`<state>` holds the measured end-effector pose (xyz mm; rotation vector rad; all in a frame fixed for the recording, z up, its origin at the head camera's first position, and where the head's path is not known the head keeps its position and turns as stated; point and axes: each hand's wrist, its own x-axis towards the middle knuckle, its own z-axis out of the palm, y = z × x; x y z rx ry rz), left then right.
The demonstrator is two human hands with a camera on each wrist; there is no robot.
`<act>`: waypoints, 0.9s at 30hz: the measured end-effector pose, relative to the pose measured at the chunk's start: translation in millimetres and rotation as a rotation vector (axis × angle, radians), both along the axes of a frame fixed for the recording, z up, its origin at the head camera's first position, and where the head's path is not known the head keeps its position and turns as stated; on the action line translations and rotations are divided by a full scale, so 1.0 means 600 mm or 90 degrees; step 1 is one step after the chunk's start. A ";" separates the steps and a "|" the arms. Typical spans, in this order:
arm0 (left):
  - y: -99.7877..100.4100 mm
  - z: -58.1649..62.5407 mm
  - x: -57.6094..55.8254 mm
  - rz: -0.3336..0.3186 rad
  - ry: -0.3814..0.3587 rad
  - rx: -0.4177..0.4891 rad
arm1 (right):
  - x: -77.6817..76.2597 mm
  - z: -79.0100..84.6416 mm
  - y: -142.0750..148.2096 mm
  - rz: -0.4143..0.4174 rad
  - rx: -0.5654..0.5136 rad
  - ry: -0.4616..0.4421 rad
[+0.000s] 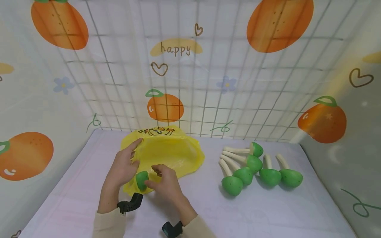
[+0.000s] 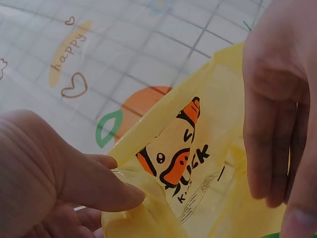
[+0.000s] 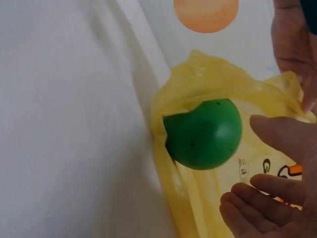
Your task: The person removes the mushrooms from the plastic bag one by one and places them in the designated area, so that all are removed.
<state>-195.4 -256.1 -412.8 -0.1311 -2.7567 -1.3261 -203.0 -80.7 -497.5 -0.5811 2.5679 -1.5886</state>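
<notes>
My left hand (image 1: 121,167) grips the left edge of a yellow plastic bag (image 1: 169,150); in the left wrist view its thumb (image 2: 106,186) presses the film against the fingers. A cartoon duck is printed on the bag. At the bag's near left corner lies a green mushroom cap (image 3: 205,136), partly covered by the yellow film; its stem is hidden. My right hand (image 1: 167,181) hovers just right of that cap. Its fingers (image 3: 265,198) are extended, with a gap to the cap in the right wrist view.
Several toy mushrooms (image 1: 232,185) with speckled green caps and white stems lie clustered on the right of the white table (image 1: 208,215). A printed sheet with oranges and a grid (image 1: 190,82) stands behind, and similar sheets flank both sides.
</notes>
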 end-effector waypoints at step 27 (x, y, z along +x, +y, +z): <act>-0.001 -0.003 -0.004 0.014 -0.012 -0.003 | -0.008 -0.026 -0.042 0.014 -0.029 -0.042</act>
